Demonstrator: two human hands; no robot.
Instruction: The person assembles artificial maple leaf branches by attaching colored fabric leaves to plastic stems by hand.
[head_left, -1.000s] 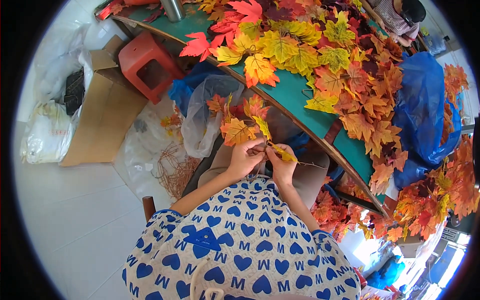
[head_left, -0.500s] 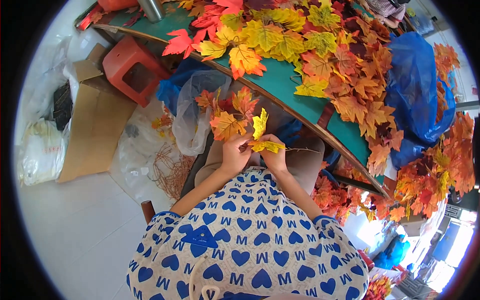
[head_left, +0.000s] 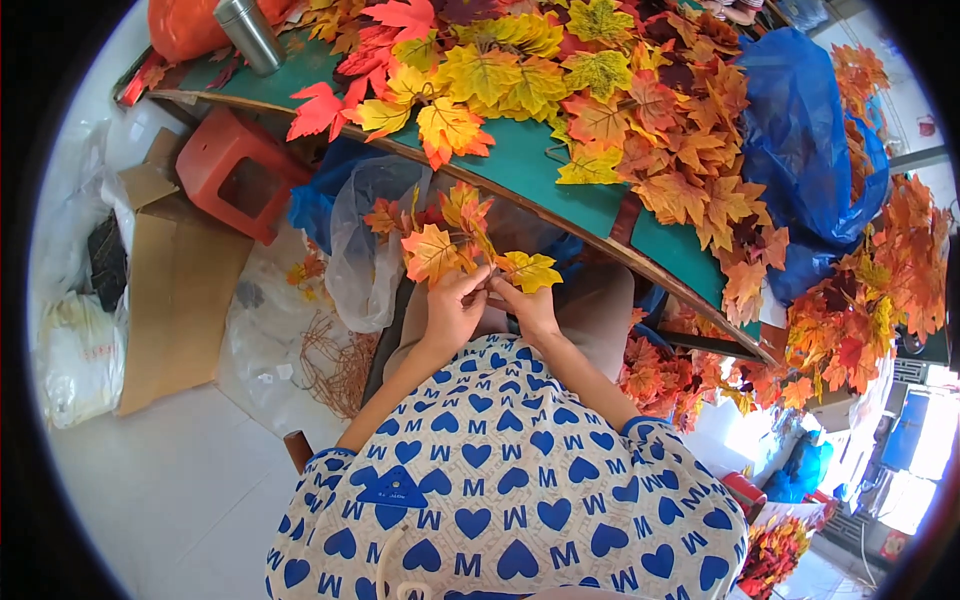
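Above my lap, my left hand [head_left: 453,308] pinches a spray of artificial maple leaves [head_left: 430,252], orange and red, which points away from me. My right hand [head_left: 530,312] is closed at the spray's stem, its fingertips meeting those of the left. A yellow artificial leaf [head_left: 530,271] stands out just beyond the right fingers, and its stem runs into their grip. Exactly where the stems join is hidden by the fingertips.
A green-topped table [head_left: 520,165] ahead carries heaped red, yellow and orange leaves [head_left: 600,115]. Blue plastic bags [head_left: 800,140] lie at the right, a red stool [head_left: 240,175] and cardboard box [head_left: 185,290] at the left. Thin brown stems [head_left: 338,365] lie on the floor.
My hands have drawn together at the stem. The yellow leaf, upright before, now spreads out beyond my right hand, and the thin stem jutting to the right no longer shows. The view has shifted slightly.
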